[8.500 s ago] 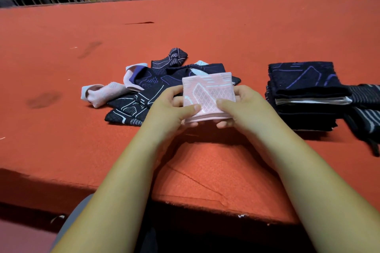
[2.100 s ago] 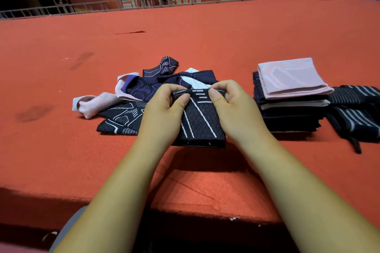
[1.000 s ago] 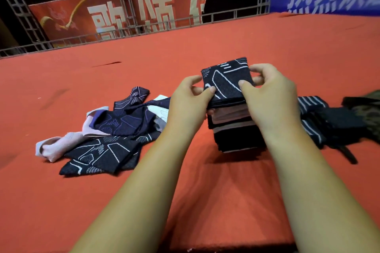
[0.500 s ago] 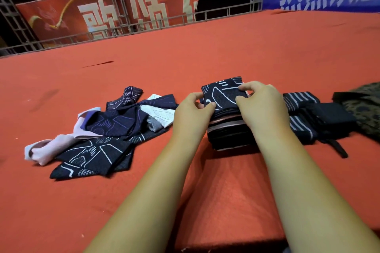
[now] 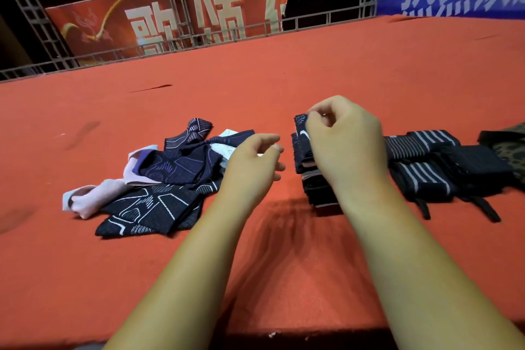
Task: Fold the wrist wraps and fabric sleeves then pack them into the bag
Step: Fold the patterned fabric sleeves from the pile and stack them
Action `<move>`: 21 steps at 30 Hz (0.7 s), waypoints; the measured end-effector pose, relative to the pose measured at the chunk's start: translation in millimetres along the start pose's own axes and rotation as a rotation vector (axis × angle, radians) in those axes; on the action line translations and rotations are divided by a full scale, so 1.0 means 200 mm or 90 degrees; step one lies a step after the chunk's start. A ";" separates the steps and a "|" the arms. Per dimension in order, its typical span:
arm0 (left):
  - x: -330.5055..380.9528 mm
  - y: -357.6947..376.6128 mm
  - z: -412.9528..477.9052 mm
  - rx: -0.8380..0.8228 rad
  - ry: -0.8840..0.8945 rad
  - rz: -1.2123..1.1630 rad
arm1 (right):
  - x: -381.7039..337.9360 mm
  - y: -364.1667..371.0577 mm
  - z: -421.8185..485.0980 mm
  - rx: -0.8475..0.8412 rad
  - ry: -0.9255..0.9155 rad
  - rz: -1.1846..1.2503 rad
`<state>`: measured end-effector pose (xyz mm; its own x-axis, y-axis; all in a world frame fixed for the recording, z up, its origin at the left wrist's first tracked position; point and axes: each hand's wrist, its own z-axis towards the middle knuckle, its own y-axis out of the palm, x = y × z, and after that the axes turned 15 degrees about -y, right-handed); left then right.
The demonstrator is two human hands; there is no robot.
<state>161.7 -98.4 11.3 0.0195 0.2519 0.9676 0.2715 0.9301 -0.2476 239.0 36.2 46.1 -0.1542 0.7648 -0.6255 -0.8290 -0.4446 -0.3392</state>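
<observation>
On the red carpet (image 5: 284,79), the right hand (image 5: 343,145) curls over the folded stack (image 5: 305,176); whether it grips the top sleeve (image 5: 300,122) I cannot tell. Left hand (image 5: 252,159) hangs loose and empty near the unfolded pile (image 5: 176,167), likely the next reach: folding is unfinished.

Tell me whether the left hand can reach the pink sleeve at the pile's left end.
Probably yes: the left hand hovers empty beside the pile of unfolded sleeves, and the pink sleeve lies with its left end uncovered on the red carpet.
</observation>
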 end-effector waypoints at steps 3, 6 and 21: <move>-0.06 -0.15 -0.01 0.036 0.005 0.069 | -0.09 0.14 -0.08 -0.076 -0.046 0.083; -0.17 -0.32 -0.03 0.092 0.014 0.169 | -0.13 0.28 -0.16 -0.157 -0.071 0.128; -0.64 -0.68 0.04 0.161 -0.076 0.662 | -0.04 0.62 -0.42 -0.360 -0.021 0.115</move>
<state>114.8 -254.3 -79.7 0.0289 0.9628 0.2687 -0.0309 0.2695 -0.9625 182.4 -64.0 -51.0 -0.2909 0.6642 -0.6886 -0.3749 -0.7413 -0.5567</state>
